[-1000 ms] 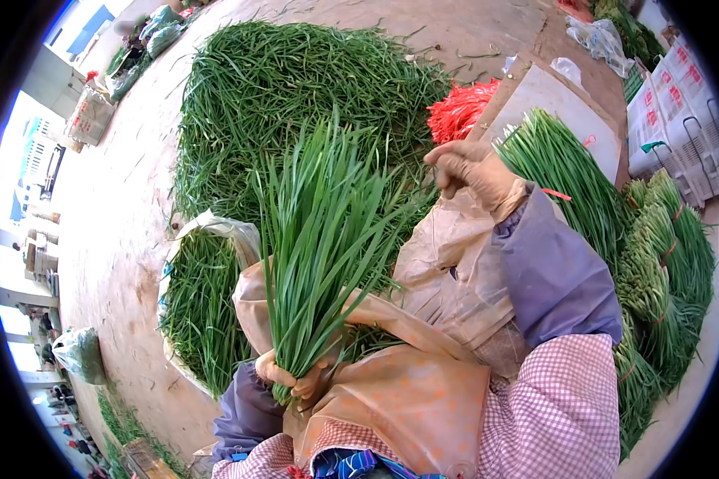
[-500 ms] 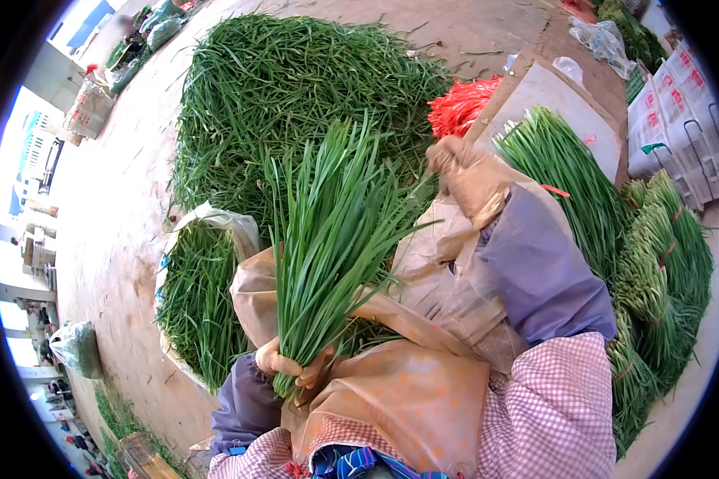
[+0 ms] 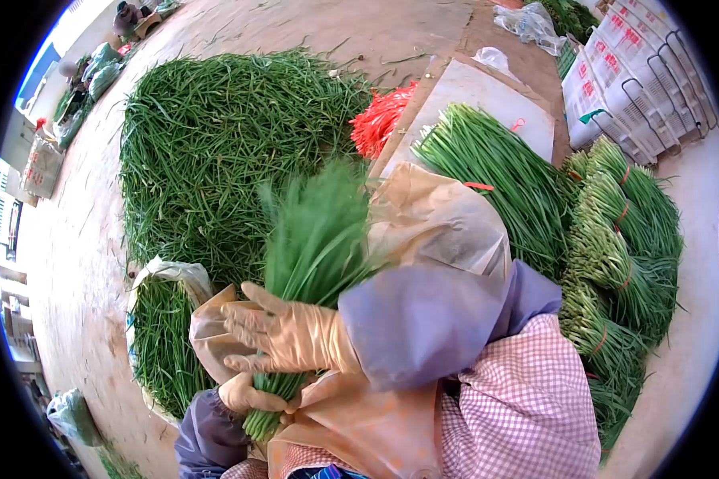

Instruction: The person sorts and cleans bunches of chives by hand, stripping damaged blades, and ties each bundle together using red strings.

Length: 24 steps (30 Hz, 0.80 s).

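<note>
My left hand [image 3: 250,394] is closed around the lower stems of a bunch of Chinese chives [image 3: 319,239]. The leaves fan upward, their tips smeared by motion. Just above that grip, my gloved right hand [image 3: 291,335] lies across the front of the stems with its fingers spread. Nothing is held in the right hand; whether it touches the stems I cannot tell. Beyond the bunch, a large heap of loose chives [image 3: 216,136] covers the floor. To the right, a trimmed pile of chives [image 3: 487,168] rests on a pale board [image 3: 527,112].
Red ties [image 3: 382,120] lie by the board's left edge. Tied chive bundles [image 3: 615,231] are stacked at my right, with white plastic crates [image 3: 631,80] behind. A sack of chives [image 3: 164,343] stands at my left. People sit far off at upper left.
My right hand has swung from near the board, down and left, to the front of the chive bunch, and its fingers have spread. The view has shifted right. My left hand keeps its grip.
</note>
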Tool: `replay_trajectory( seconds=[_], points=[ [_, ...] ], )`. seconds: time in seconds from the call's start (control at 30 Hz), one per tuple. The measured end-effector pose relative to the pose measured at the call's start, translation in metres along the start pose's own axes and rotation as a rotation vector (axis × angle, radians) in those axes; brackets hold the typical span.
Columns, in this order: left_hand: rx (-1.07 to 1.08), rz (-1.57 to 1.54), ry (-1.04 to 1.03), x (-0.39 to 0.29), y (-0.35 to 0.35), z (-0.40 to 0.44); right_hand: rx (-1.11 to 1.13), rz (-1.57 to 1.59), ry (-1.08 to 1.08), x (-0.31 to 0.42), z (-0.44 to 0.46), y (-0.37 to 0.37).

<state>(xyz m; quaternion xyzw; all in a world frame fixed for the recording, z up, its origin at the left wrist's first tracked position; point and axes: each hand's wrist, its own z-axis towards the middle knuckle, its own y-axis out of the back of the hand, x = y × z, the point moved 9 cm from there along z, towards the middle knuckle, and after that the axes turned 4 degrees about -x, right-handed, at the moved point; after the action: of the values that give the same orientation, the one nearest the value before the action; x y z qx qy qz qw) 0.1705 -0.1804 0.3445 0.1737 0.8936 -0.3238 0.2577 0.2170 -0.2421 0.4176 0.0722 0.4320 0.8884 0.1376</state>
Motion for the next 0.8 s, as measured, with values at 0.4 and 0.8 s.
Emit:
replay_trajectory(
  seconds=[0.4, 0.8],
  points=[
    [-0.250, 0.246, -0.604, -0.181, -0.020, 0.133, -0.077, 0.117, -1.207, -0.188, -0.159, 0.286],
    [-0.366, 1.164, -0.946, -0.214, -0.137, 0.295, 0.086, -0.426, -1.338, -0.262, -0.349, 0.220]
  ],
)
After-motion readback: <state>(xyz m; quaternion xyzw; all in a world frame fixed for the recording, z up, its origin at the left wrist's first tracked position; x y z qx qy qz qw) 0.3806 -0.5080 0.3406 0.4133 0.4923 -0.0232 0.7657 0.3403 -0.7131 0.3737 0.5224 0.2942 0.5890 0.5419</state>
